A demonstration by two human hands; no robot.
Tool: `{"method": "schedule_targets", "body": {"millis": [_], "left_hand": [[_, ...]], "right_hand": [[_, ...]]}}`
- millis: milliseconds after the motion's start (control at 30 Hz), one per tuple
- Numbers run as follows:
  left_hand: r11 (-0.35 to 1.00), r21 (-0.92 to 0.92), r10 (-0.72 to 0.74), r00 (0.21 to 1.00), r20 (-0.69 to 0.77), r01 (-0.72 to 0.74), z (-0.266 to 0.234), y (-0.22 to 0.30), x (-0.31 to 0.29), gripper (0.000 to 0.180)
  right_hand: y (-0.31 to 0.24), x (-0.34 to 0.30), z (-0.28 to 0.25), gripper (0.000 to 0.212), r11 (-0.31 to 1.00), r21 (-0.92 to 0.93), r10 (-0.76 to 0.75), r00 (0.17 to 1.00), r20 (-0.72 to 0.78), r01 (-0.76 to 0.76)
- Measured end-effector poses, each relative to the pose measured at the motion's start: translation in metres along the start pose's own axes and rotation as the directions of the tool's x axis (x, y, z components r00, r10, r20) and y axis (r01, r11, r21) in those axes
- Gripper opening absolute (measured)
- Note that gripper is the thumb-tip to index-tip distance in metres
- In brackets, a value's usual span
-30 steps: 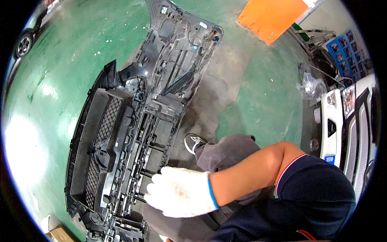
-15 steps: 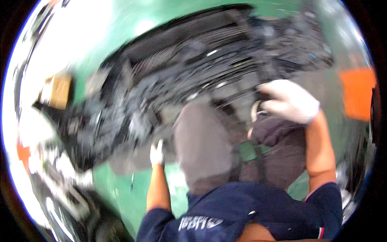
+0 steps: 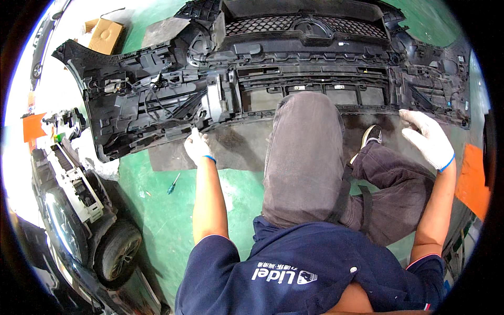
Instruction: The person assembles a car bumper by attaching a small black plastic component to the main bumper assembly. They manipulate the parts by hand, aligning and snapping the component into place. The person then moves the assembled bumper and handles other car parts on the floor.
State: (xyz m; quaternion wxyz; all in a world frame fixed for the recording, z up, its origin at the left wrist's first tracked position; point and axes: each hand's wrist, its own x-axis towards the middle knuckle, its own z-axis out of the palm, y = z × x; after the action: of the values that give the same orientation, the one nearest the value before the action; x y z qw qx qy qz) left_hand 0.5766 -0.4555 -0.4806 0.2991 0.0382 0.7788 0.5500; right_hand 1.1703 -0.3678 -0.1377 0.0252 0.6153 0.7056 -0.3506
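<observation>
A black car bumper cover (image 3: 315,50) with a mesh grille lies inner side up across the floor in front of me. My left hand (image 3: 199,147), in a white glove, is at its near edge left of my raised knee. Its fingers are bent and closed at that edge, their tips partly hidden. To the right of the knee, my gloved right hand (image 3: 428,137) is open, thumb and fingers apart. Its fingertips reach the near edge by the right end section; whether they touch is unclear. That hand holds nothing.
Grey matting (image 3: 236,149) lies beneath the bumper on the green floor. A screwdriver (image 3: 172,184) lies left of my left forearm. At the left stands a dark car part with a wheel (image 3: 119,256). A cardboard box (image 3: 105,35) sits far left; an orange panel (image 3: 472,181) is at right.
The view has turned and steadied, so the bumper lies more level across it. My left fingers now meet the bumper's edge. My right hand appears farther right, away from my shoe.
</observation>
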Motion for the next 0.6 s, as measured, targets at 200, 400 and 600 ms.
{"method": "schedule_targets", "body": {"millis": [200, 400, 600], "left_hand": [[0.984, -0.101, -0.163, 0.962, -0.219, 0.144, 0.005, 0.027, 0.004, 0.040], [0.994, -0.022, -0.104, 0.995, -0.003, 0.104, -0.013, 0.023, 0.016, 0.024], [0.778, -0.457, -0.231, 0.873, 0.429, 0.431, -0.015, 0.014, 0.008, 0.012]], "right_hand": [[0.004, -0.009, 0.017, 0.051, 0.999, 0.044, 0.025, 1.000, -0.012, -0.025], [0.004, -0.008, 0.022, 0.050, 1.000, 0.022, 0.020, 1.000, -0.024, -0.019], [-0.009, -0.001, 0.021, 0.050, 0.998, 0.051, 0.028, 1.000, 0.000, -0.028]]}}
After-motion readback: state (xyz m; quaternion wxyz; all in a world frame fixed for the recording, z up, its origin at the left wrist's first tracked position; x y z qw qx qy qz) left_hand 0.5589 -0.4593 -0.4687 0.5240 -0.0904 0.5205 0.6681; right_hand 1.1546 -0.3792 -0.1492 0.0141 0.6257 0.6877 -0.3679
